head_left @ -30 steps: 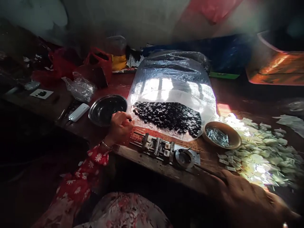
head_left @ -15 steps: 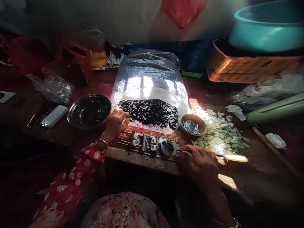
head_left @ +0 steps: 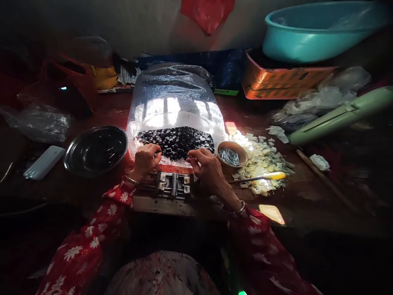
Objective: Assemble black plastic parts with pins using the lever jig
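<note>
My left hand (head_left: 145,159) is at the near left edge of a heap of small round black pieces (head_left: 178,141), thumb and finger pinched on one black piece (head_left: 157,153). At the heap's right side my right hand (head_left: 206,164) is closed too, fingertips pressed together; what they hold, if anything, is too small to name. The heap lies in the mouth of a clear plastic sack (head_left: 176,92). Just below both hands sits a metal jig (head_left: 174,185) with white blocks, its right part hidden by my right hand. A yellow-ended lever (head_left: 273,176) sticks out to the right.
A brown bowl of metal pins (head_left: 230,156) stands right of the sack, beside a pile of pale small pieces (head_left: 268,159). To the left are a steel bowl (head_left: 72,162) and a white oblong object (head_left: 44,162). Behind, a turquoise basin (head_left: 310,45) rests on an orange crate (head_left: 285,82).
My right hand has left the lever and moved left and up to the black pieces. My left hand has closed on a black piece. The view has turned slightly right.
</note>
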`<state>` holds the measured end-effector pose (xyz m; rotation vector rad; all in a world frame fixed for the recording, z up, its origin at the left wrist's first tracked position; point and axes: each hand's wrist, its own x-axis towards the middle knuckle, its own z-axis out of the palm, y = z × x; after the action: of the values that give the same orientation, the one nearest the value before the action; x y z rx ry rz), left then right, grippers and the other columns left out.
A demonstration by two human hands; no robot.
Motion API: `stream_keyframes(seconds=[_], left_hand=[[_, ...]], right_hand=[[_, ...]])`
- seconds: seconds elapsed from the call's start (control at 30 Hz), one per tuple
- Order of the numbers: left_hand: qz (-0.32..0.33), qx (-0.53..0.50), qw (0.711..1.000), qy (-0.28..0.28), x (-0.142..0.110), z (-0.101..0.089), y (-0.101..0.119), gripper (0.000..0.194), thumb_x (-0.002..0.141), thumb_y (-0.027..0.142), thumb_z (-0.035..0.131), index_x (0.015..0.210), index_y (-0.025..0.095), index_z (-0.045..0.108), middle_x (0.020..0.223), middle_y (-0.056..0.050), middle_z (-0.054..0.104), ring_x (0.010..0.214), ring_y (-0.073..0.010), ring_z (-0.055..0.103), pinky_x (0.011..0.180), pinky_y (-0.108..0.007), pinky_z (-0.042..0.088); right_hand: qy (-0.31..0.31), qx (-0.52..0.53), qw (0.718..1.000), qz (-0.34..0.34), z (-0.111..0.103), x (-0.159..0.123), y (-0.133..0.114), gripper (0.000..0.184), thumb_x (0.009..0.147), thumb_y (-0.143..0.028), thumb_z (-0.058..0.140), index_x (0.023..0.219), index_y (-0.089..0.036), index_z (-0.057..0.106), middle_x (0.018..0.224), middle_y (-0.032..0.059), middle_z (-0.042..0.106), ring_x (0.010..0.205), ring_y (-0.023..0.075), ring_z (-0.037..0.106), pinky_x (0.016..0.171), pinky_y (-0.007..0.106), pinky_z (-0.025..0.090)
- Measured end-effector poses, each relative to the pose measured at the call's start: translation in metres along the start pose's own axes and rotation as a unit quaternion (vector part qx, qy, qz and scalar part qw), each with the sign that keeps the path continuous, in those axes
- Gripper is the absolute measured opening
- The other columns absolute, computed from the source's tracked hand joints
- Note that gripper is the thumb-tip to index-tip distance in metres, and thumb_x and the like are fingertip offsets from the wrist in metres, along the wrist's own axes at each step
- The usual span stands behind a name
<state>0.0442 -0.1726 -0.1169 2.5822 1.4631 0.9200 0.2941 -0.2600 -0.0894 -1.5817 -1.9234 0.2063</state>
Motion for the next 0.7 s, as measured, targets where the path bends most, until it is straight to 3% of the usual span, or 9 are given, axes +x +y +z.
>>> stream_keyframes(seconds=[0.13, 0.23, 0.4, 0.57, 0.7], left_hand=[[0.018, -0.093, 0.995, 0.039, -0.017, -0.017, 0.010, 0.010, 0.090, 0.016, 0.064, 0.097, 0.020, 0.069, 0.093, -0.003, 0.075, 0.080, -0.0178, 0.068, 0.073, -0.030, 0.051], [0.036, -0.163, 0.985, 0.033, -0.033, -0.030, 0.020, 0.011, 0.090, 0.014, 0.064, 0.098, 0.020, 0.068, 0.093, -0.002, 0.074, 0.076, -0.0149, 0.067, 0.070, -0.027, 0.051], [0.058, -0.228, 0.971, 0.035, -0.054, -0.042, 0.036, 0.012, 0.092, 0.013, 0.064, 0.100, 0.021, 0.069, 0.095, -0.003, 0.074, 0.087, -0.0170, 0.070, 0.078, -0.029, 0.056], [0.051, -0.237, 0.970, 0.028, -0.070, -0.039, 0.046, 0.016, 0.092, 0.010, 0.063, 0.102, 0.022, 0.069, 0.097, -0.003, 0.073, 0.093, -0.0185, 0.069, 0.087, -0.033, 0.057], [0.069, -0.232, 0.970, 0.025, -0.078, -0.036, 0.048, 0.017, 0.093, 0.010, 0.063, 0.105, 0.021, 0.069, 0.100, -0.004, 0.072, 0.095, -0.0186, 0.068, 0.088, -0.035, 0.058]], right_hand=[[-0.057, -0.069, 0.996, 0.024, 0.026, 0.043, -0.004, 0.014, 0.102, -0.026, 0.068, 0.115, -0.022, 0.073, 0.113, 0.0087, 0.072, 0.105, 0.0253, 0.063, 0.078, 0.033, 0.045], [-0.086, -0.103, 0.991, 0.022, 0.038, 0.056, -0.006, 0.012, 0.102, -0.028, 0.069, 0.111, -0.022, 0.073, 0.113, 0.0090, 0.071, 0.104, 0.0251, 0.062, 0.075, 0.033, 0.043], [-0.080, -0.128, 0.988, -0.009, 0.042, 0.050, 0.001, 0.010, 0.106, -0.023, 0.061, 0.103, -0.021, 0.071, 0.107, 0.0077, 0.069, 0.102, 0.0243, 0.060, 0.076, 0.034, 0.042], [-0.088, -0.141, 0.985, -0.043, 0.042, 0.042, 0.010, 0.017, 0.101, -0.016, 0.066, 0.117, -0.022, 0.068, 0.116, 0.0082, 0.067, 0.106, 0.0250, 0.059, 0.078, 0.034, 0.043], [-0.100, -0.138, 0.985, -0.032, 0.039, 0.042, 0.008, 0.011, 0.102, -0.016, 0.064, 0.110, -0.021, 0.069, 0.114, 0.0090, 0.066, 0.104, 0.0244, 0.059, 0.077, 0.033, 0.043]])
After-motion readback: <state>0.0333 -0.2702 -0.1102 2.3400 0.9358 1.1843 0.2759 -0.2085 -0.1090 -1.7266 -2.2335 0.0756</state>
